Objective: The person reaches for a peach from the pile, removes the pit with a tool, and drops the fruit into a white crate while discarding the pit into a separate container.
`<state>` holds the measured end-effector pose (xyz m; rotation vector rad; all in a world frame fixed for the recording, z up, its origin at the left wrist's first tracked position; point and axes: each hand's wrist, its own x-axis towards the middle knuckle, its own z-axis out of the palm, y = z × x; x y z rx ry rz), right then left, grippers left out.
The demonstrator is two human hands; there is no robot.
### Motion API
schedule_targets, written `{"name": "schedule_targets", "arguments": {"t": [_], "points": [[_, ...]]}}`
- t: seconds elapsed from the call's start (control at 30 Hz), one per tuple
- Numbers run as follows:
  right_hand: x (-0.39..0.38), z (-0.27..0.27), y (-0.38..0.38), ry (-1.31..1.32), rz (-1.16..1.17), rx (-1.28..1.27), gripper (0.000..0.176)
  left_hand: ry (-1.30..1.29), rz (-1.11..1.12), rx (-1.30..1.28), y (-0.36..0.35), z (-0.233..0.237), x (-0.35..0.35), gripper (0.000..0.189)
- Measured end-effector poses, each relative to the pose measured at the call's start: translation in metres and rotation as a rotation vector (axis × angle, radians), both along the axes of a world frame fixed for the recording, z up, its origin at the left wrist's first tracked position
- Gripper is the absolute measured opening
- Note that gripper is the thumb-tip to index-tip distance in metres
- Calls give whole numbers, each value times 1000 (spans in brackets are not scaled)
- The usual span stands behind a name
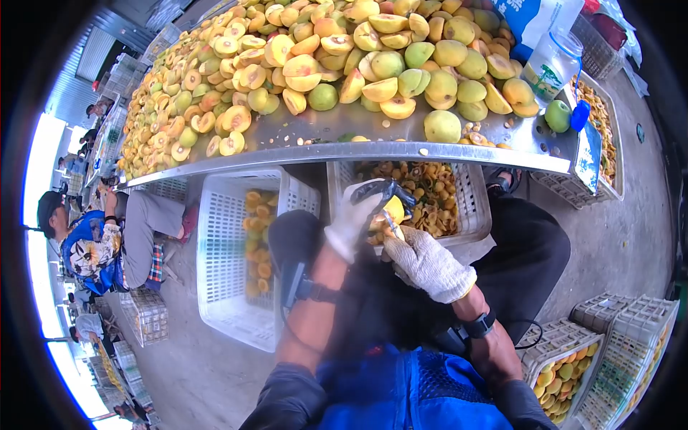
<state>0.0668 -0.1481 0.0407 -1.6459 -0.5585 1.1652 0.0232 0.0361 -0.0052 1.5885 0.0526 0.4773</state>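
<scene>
My left hand (358,215), in a white glove with black covering over the fingers, is closed around a yellow peach (395,208). My right hand (428,265), in a white knit glove, grips a small knife (391,223). Its thin metal end touches the peach; the handle is hidden in my fist. Both hands meet above my lap, in front of a white crate (473,204) holding pits and peach scraps (433,193).
A metal table (315,132) ahead carries a heap of whole and halved peaches (301,64). Left of my knees stands a white crate (215,265) with peach halves. Filled crates (562,337) stand at lower right. A seated person (93,244) works at left.
</scene>
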Motion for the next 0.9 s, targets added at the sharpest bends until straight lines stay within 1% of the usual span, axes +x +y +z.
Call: {"name": "schedule_targets", "arguments": {"t": [0.03, 0.1, 0.13, 0.2, 0.27, 0.3, 0.43, 0.47, 0.5, 0.57, 0.6, 0.67, 0.7, 0.77, 0.8, 0.87, 0.9], "points": [[-1, 1, 0, 50, 1, 18, 31, 28, -32, -59, 1, 0, -1, 23], [-2, 2, -1, 154, -1, 54, 32, 214, -171, -388, 6, 8, 0, 25], [-1, 2, 0, 205, -4, 72, 33, 161, -150, -298, 3, 14, 1, 26], [-8, -6, 1, -133, -25, 108, 33, 79, -101, -155, -7, 22, 3, 28], [-10, -7, 3, -200, -41, 105, 32, 22, -39, -42, -13, 23, 6, 30], [-7, -1, 3, -100, -47, 84, 31, 1, -25, 5, -14, 22, 7, 30], [0, 4, -3, 251, -6, 80, 28, 108, -3, -82, -18, 33, 4, 29], [0, 3, -4, 224, 17, 88, 27, 116, -2, -80, -18, 36, 3, 29], [1, 1, -5, 196, 43, 95, 26, 71, 3, -16, -19, 38, 3, 29], [-2, -13, -3, -218, 38, 243, 24, 36, 53, -44, -24, 37, 0, 29], [-4, -31, 2, -608, 9, 381, 25, 42, 100, -135, -30, 35, 0, 30], [-7, -40, 5, -1015, -42, 495, 25, 74, 185, -154, -36, 30, 0, 30], [-9, -39, 5, -1031, -63, 476, 23, 100, 222, -82, -37, 28, 0, 31], [-13, -30, 4, -836, -96, 396, 22, 204, 250, -221, -39, 29, 1, 31], [-16, -20, 3, -627, -110, 335, 23, 279, 237, -429, -41, 41, 4, 30], [-15, -10, 4, -291, -122, 246, 26, 308, 189, -555, -38, 44, 7, 28], [-13, -9, 3, -161, -125, 217, 27, 269, 153, -470, -35, 41, 7, 27]]}}
